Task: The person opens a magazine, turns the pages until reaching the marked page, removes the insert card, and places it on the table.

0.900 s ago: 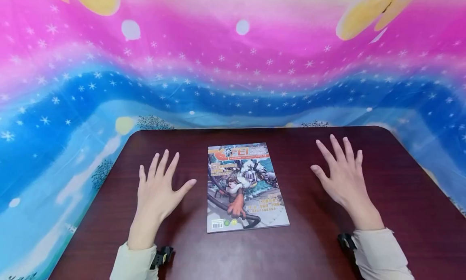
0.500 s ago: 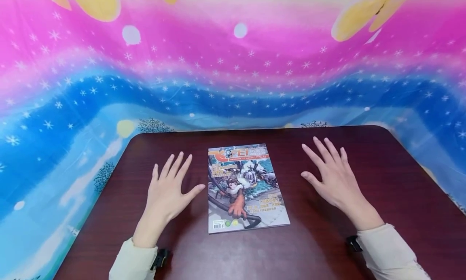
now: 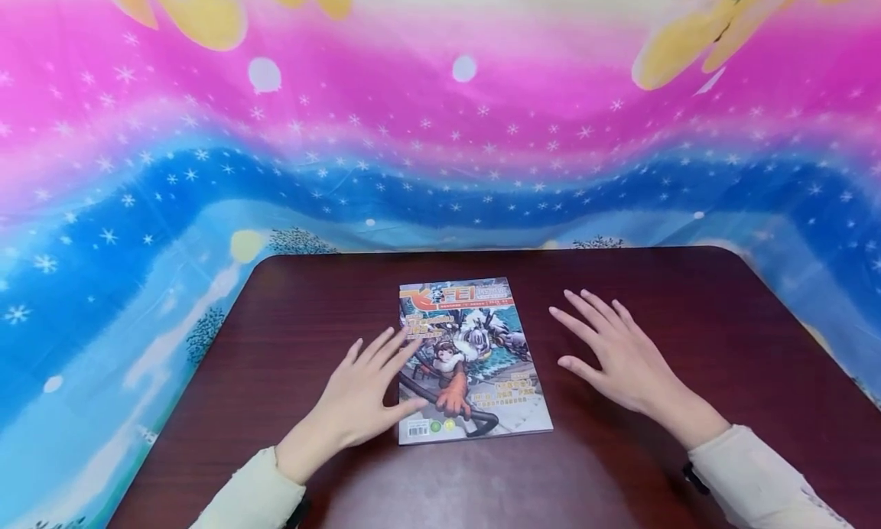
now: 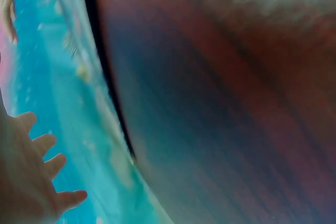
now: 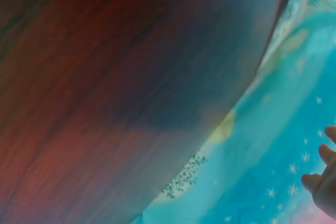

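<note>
A magazine (image 3: 482,361) with an illustrated cover lies face up on the dark wooden table, in the middle of the head view. My left hand (image 3: 368,387) has its fingers spread, and its fingertips overlap the magazine's left edge in this view. To the right of the magazine, apart from it, my right hand (image 3: 619,357) hovers with fingers spread and holds nothing. The left wrist view shows the left hand (image 4: 31,171) at its lower left, fingers extended. Only part of the right hand (image 5: 325,182) shows at the right border of the right wrist view.
The dark reddish-brown table (image 3: 330,300) has rounded far corners. A cloth backdrop (image 3: 440,147) in pink and blue with snowflakes hangs behind it and along its sides. Light sleeves cover both forearms, and a dark strap (image 3: 695,479) sits at the right wrist.
My left hand has moved right, from beside the magazine to over its left edge. My right hand has come slightly left and nearer to me. The magazine stays in place on the table.
</note>
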Demonstrator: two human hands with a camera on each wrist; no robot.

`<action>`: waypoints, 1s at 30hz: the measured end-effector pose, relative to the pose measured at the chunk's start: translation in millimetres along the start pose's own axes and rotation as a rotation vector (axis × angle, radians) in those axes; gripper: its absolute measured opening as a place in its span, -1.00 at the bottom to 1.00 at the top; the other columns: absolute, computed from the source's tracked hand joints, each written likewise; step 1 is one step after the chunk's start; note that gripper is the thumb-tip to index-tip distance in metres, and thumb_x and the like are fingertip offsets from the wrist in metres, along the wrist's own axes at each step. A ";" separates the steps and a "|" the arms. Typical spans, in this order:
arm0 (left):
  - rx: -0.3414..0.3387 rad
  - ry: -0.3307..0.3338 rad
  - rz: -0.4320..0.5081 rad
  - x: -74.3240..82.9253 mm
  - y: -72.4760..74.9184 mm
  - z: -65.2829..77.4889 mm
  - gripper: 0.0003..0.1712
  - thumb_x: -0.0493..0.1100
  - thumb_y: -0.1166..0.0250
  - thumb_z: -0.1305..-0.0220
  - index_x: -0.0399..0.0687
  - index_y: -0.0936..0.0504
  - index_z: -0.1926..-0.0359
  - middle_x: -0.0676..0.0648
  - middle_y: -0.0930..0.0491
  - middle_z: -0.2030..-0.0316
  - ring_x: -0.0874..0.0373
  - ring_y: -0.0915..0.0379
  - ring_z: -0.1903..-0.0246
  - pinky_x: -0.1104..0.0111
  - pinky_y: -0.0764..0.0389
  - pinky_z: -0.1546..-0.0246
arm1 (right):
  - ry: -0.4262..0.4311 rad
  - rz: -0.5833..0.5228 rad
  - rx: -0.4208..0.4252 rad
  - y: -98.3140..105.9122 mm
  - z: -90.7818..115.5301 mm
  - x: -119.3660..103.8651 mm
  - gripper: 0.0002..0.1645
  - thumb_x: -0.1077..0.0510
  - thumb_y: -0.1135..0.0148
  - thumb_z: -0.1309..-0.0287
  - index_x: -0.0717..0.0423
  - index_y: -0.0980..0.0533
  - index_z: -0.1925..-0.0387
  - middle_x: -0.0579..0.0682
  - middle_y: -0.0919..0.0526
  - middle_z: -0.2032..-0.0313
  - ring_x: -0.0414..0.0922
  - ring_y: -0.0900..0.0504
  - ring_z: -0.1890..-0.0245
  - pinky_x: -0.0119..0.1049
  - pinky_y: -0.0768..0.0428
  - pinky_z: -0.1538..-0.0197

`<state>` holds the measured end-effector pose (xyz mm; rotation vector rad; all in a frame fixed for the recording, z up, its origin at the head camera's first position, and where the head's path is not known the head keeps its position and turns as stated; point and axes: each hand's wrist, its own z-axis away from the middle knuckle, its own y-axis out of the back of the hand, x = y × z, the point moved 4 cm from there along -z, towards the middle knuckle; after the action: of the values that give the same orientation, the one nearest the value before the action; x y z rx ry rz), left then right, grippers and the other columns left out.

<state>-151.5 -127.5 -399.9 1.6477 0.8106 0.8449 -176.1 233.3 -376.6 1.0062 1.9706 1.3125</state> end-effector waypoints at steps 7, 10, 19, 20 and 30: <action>-0.016 -0.100 -0.039 7.9 -4.0 0.0 -0.04 0.51 -0.11 -0.22 0.19 -0.22 -0.51 -0.01 -0.10 -0.51 -0.03 0.11 -0.50 -0.16 0.00 -0.39 | 0.073 -0.063 -0.042 -8.9 9.7 -6.8 -0.06 -0.16 -0.36 -0.17 -0.22 -0.17 -0.51 -0.05 -0.09 -0.52 0.05 -0.02 -0.50 0.03 0.08 -0.49; -0.034 -0.130 -0.043 9.0 -6.9 0.2 -0.05 0.52 -0.09 -0.22 0.20 -0.22 -0.51 -0.01 -0.09 -0.51 -0.01 0.13 -0.51 -0.15 0.01 -0.40 | 0.122 -0.087 -0.065 -12.1 14.8 -9.6 -0.06 -0.14 -0.38 -0.16 -0.20 -0.18 -0.51 0.00 -0.15 -0.50 0.06 -0.04 -0.50 -0.11 0.20 -0.51; -0.185 -0.183 -0.031 13.8 -23.5 4.2 0.04 0.62 0.01 -0.18 0.24 -0.11 -0.55 0.03 -0.01 -0.54 0.06 0.22 -0.52 -0.13 0.06 -0.42 | 0.195 -0.166 -0.175 -24.0 20.7 -18.8 -0.15 -0.20 -0.34 -0.20 -0.18 -0.28 -0.46 -0.03 -0.17 -0.49 0.06 -0.18 -0.45 -0.29 0.28 -0.49; -0.202 -0.185 -0.026 14.3 -24.7 4.7 0.05 0.62 0.01 -0.18 0.25 -0.10 -0.55 0.04 -0.01 -0.54 0.07 0.22 -0.52 -0.13 0.06 -0.42 | 0.198 -0.175 -0.197 -25.6 20.7 -20.3 -0.17 -0.21 -0.32 -0.21 -0.20 -0.28 -0.46 -0.04 -0.17 -0.49 0.03 -0.18 -0.45 -0.22 0.21 -0.51; -0.297 -0.209 0.064 21.4 -25.8 4.2 0.00 0.54 -0.06 -0.23 0.22 -0.10 -0.55 0.05 0.03 -0.55 0.06 0.14 -0.51 -0.12 -0.01 -0.40 | 0.289 -0.182 -0.308 -35.6 18.9 -35.0 -0.21 -0.29 -0.24 -0.24 -0.24 -0.31 -0.44 -0.03 -0.27 -0.44 0.04 -0.22 -0.44 0.19 -0.22 -0.34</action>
<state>-139.3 -106.2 -423.2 1.4729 0.4648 0.7808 -151.5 205.4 -415.0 0.5019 1.9282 1.6636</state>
